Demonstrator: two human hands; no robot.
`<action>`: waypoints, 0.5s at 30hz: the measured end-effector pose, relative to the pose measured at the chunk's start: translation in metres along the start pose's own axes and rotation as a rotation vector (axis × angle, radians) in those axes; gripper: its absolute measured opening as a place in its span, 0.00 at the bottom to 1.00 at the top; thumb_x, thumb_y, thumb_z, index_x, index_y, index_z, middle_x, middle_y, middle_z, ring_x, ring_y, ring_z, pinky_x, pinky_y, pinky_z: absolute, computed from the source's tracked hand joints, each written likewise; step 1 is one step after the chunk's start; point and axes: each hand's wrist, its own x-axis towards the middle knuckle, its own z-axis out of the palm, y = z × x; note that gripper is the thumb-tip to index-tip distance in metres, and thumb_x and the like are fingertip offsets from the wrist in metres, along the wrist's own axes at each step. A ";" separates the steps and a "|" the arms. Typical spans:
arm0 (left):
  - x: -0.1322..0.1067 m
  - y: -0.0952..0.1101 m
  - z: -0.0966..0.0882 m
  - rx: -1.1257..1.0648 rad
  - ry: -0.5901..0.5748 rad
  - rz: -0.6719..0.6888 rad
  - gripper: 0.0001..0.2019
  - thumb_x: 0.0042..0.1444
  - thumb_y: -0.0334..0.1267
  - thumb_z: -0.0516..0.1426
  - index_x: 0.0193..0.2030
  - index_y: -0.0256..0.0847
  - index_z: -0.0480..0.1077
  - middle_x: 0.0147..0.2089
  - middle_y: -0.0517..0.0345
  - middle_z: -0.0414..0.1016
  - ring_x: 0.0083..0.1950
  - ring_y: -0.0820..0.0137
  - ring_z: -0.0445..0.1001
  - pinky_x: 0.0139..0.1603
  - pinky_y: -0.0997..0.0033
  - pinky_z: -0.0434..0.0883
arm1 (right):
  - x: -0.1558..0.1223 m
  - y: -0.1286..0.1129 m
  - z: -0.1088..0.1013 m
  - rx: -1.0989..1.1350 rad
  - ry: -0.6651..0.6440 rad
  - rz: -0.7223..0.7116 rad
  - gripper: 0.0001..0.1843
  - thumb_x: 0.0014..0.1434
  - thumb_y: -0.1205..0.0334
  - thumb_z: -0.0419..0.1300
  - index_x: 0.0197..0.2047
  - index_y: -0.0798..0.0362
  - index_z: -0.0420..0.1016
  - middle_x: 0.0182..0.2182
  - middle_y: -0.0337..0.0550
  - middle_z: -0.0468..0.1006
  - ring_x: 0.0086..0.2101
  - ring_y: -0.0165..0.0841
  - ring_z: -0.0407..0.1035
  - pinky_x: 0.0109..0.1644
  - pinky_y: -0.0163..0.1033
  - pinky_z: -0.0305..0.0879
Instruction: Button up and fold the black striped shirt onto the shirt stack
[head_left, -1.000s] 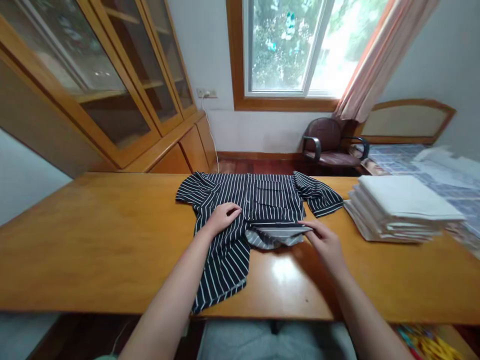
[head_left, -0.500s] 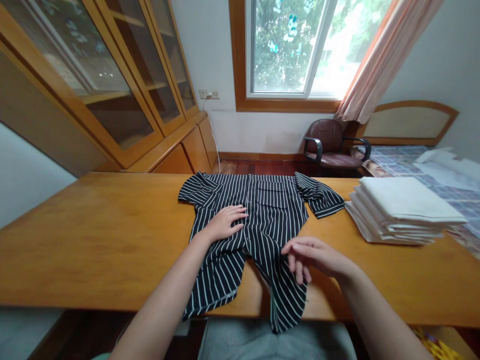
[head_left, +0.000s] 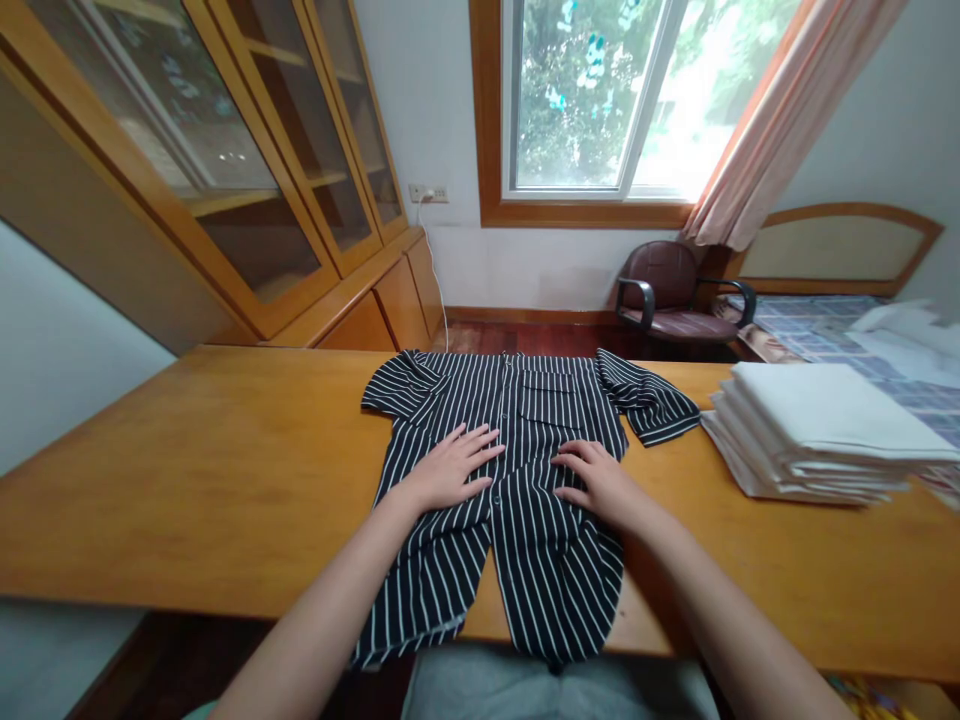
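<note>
Since half a second earlier, right hand (head_left: 600, 482) was brought down flat onto striped shirt (head_left: 517, 470). Left hand (head_left: 450, 468) was likewise pressed open-palmed (nothing gripped); shirt lay spread on wooden table (head_left: 187, 480), hem overhanging near edge.

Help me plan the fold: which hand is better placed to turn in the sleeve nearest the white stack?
Probably the right hand: it lies flat on the striped shirt on the side of that sleeve; the left hand rests on the shirt's other half, farther off.
</note>
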 end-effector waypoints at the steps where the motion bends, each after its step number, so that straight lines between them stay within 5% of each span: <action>1: -0.002 0.002 0.000 0.003 0.002 0.005 0.29 0.69 0.54 0.48 0.74 0.56 0.50 0.77 0.61 0.46 0.77 0.62 0.44 0.76 0.50 0.40 | -0.003 0.001 -0.001 -0.005 -0.025 0.006 0.25 0.60 0.51 0.65 0.59 0.45 0.73 0.60 0.48 0.68 0.59 0.46 0.61 0.63 0.56 0.62; 8: -0.017 0.011 0.001 0.008 -0.018 -0.001 0.31 0.68 0.56 0.48 0.75 0.56 0.46 0.77 0.61 0.44 0.77 0.60 0.43 0.76 0.47 0.36 | -0.024 0.006 -0.005 -0.018 -0.179 0.039 0.40 0.53 0.46 0.70 0.66 0.40 0.64 0.68 0.46 0.58 0.65 0.51 0.51 0.66 0.61 0.54; 15: -0.030 0.037 -0.002 -0.032 -0.034 -0.002 0.32 0.68 0.56 0.48 0.75 0.56 0.46 0.77 0.60 0.45 0.77 0.59 0.44 0.76 0.46 0.37 | -0.032 -0.010 -0.020 0.043 -0.146 0.036 0.27 0.51 0.42 0.70 0.51 0.42 0.77 0.54 0.47 0.72 0.53 0.50 0.63 0.56 0.57 0.66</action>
